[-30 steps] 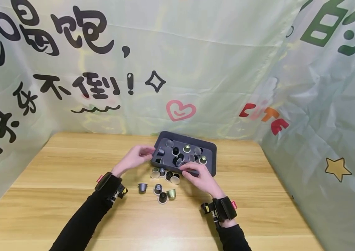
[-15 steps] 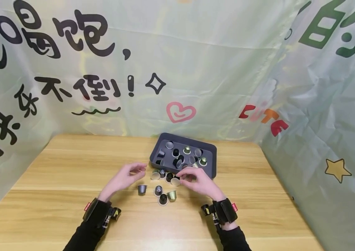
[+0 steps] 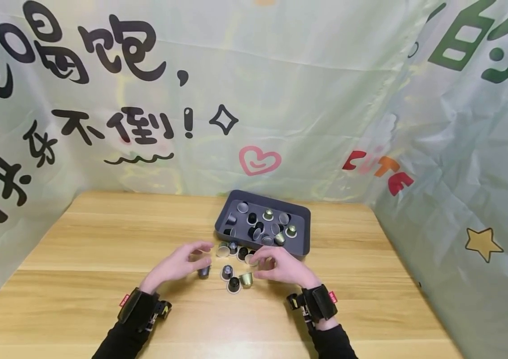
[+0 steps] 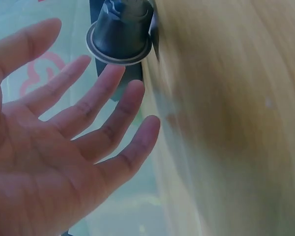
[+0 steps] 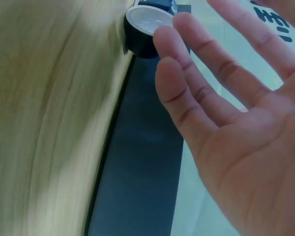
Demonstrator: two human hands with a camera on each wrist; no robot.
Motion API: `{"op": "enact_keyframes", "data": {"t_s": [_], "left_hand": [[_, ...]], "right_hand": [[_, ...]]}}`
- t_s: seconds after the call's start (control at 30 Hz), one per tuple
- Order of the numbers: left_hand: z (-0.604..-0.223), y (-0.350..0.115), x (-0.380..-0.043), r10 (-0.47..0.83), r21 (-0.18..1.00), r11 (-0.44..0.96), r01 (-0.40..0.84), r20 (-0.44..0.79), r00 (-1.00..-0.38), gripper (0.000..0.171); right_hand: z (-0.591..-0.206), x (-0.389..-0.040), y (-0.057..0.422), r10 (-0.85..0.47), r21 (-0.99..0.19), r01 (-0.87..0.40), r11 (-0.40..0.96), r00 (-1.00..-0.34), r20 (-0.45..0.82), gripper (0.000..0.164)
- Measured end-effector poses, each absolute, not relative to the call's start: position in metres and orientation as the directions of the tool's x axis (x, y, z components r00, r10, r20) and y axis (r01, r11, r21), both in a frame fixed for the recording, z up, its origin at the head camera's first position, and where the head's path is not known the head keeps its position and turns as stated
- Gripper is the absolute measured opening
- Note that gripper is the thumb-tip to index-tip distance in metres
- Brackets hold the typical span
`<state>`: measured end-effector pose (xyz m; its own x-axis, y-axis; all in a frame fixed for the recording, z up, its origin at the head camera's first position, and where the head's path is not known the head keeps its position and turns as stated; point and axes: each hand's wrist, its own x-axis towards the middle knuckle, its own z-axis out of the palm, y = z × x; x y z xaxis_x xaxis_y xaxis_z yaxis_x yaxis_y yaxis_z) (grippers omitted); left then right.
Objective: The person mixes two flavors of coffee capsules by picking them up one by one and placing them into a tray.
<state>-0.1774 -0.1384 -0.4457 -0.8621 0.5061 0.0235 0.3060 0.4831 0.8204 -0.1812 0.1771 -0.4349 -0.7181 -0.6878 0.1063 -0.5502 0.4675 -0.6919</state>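
My left hand (image 3: pixel 177 267) hovers with loosely spread fingers over a dark grey coffee capsule (image 3: pixel 203 272), partly covered by the hand in the head view. In the left wrist view that capsule (image 4: pixel 122 32) stands on its rim just beyond the fingertips. My right hand (image 3: pixel 286 268), fingers bent but holding nothing visible, is beside a black capsule (image 3: pixel 250 259) lying with its pale lid outward. The right wrist view has this capsule (image 5: pixel 143 30) close to the fingertips; contact cannot be told. Between the hands are a gold capsule (image 3: pixel 246 280), another black capsule (image 3: pixel 233 284) and a dark blue-grey capsule (image 3: pixel 227 271).
A dark grey tray (image 3: pixel 300 209) with several capsules stands at the table's back. Along its front side more capsules (image 3: pixel 223 250) lie on the wooden table (image 3: pixel 146 224). A printed cloth (image 3: pixel 325 99) hangs behind and at the sides.
My left hand has drawn back from the tray's left rim to the grey capsule. My right hand has come off the tray's front edge toward me, uncovering a gold capsule inside.
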Motion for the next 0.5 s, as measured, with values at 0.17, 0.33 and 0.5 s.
{"op": "enact_keyframes", "data": {"t_s": [0.17,0.33,0.5], "left_hand": [[-0.4482,-0.1390,-0.1768,0.518,0.806,0.497,0.322,0.023,-0.855,0.051],[-0.4472,-0.1394,-0.1764,0.525,0.818,0.481,0.315,0.019,-0.851,0.051],[-0.4451,-0.1388,-0.1751,0.540,0.822,0.478,0.309,0.002,-0.842,0.055]], "right_hand": [[-0.4381,-0.1811,0.1750,-0.698,-0.675,-0.565,0.475,-0.708,0.101,0.029],[-0.4389,-0.1807,0.1735,-0.705,-0.679,-0.557,0.479,-0.705,0.081,0.030],[-0.4392,-0.1806,0.1711,-0.722,-0.687,-0.560,0.463,-0.688,0.074,0.028]]}}
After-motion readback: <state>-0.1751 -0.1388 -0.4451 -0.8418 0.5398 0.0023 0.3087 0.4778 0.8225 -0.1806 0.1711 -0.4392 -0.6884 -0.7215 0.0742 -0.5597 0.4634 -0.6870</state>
